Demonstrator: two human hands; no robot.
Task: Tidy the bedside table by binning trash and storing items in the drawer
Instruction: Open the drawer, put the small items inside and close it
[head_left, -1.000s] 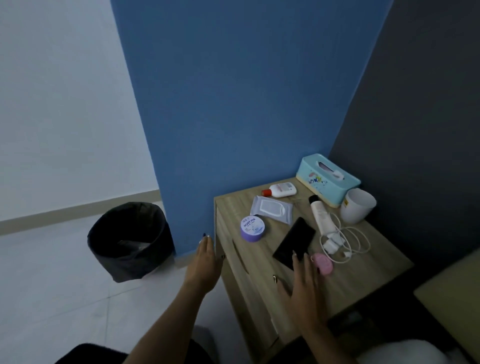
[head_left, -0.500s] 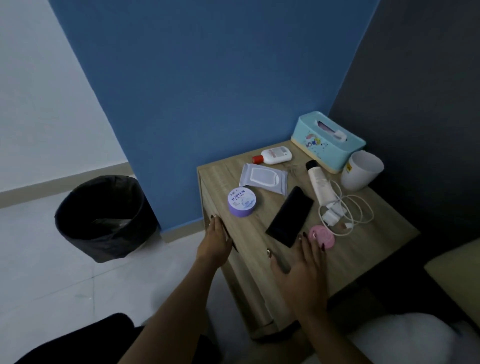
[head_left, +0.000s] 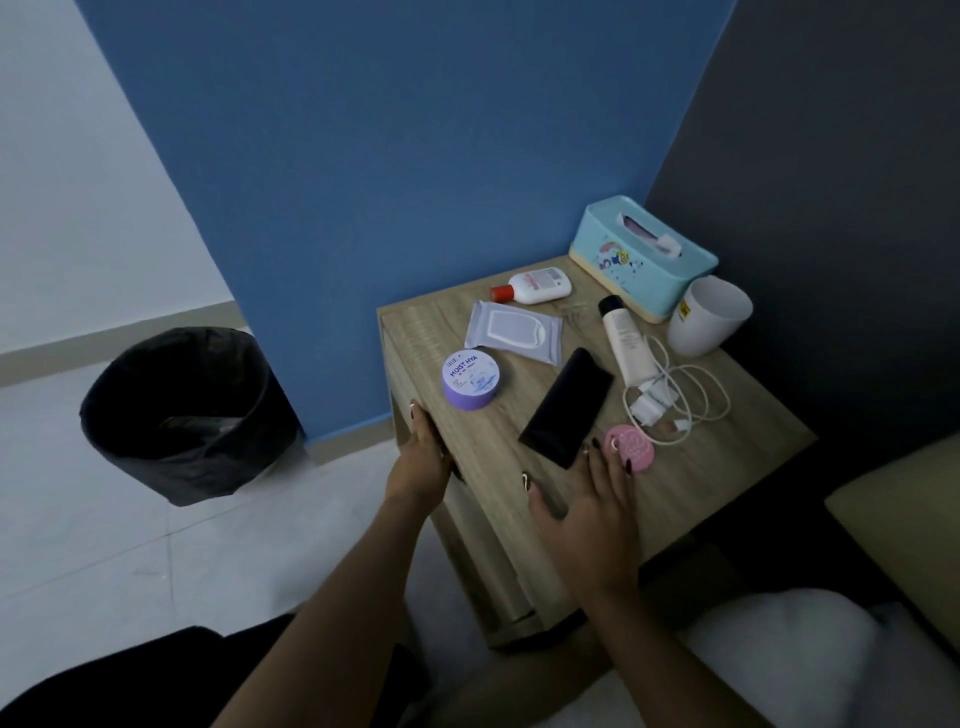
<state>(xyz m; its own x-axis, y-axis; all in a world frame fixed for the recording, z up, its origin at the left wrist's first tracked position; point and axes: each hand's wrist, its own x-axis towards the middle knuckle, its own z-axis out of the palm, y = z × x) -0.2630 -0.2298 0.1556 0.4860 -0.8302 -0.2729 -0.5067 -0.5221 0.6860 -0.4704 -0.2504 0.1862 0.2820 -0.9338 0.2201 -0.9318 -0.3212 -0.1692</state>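
Curling over the front edge of the counter (head_left: 727, 436), the left hand (head_left: 421, 457) has closed its grip on the shut top drawer (head_left: 415, 405), whose front runs left-to-right beneath it, a reach it had not finished a second ago. The right hand (head_left: 592, 509) hovers open, holding nothing, just short of the black phone (head_left: 566, 408) and pink compact (head_left: 629, 447); the bin (head_left: 187, 410) stands well left.

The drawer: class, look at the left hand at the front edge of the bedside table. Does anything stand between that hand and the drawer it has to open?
Nothing visible does. The left hand already curls over the front edge of the bedside table, at the top of the drawer front. The purple cream jar sits back on the tabletop, clear of the fingers. The drawer looks shut.
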